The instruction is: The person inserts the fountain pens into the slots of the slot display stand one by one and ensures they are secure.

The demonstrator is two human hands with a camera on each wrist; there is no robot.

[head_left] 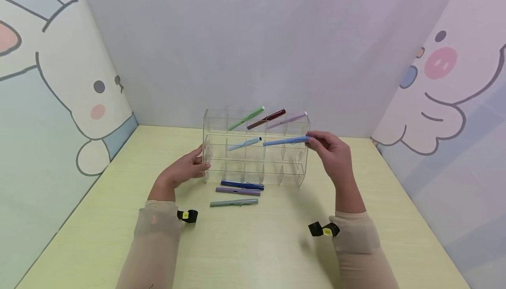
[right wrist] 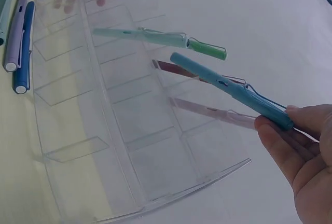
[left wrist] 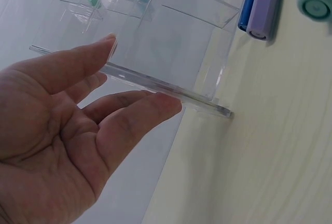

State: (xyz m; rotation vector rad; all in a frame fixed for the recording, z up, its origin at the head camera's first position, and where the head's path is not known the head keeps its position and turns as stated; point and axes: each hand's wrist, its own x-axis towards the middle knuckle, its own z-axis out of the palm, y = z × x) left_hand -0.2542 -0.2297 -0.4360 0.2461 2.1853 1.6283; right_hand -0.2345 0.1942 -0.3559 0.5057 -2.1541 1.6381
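A clear tiered pen rack (head_left: 254, 177) stands on the table. My left hand (head_left: 186, 166) grips its left side panel; in the left wrist view that panel's edge (left wrist: 155, 85) passes between thumb and fingers. My right hand (head_left: 331, 150) pinches a blue pen (head_left: 286, 141) by one end, holding it nearly level across the right of the middle tier. A light blue pen (head_left: 244, 144) leans in that tier. Up on the top tier lean a green pen (head_left: 247, 118), a dark red pen (head_left: 266, 119) and a pale purple pen (head_left: 287, 120).
On the table before the rack lie a dark blue pen (head_left: 242, 185), a purple pen (head_left: 238, 191) and a grey-green pen (head_left: 234, 203), roughly parallel. A grey wall (head_left: 253, 52) rises behind, with cartoon-printed panels (head_left: 99, 117) at both sides.
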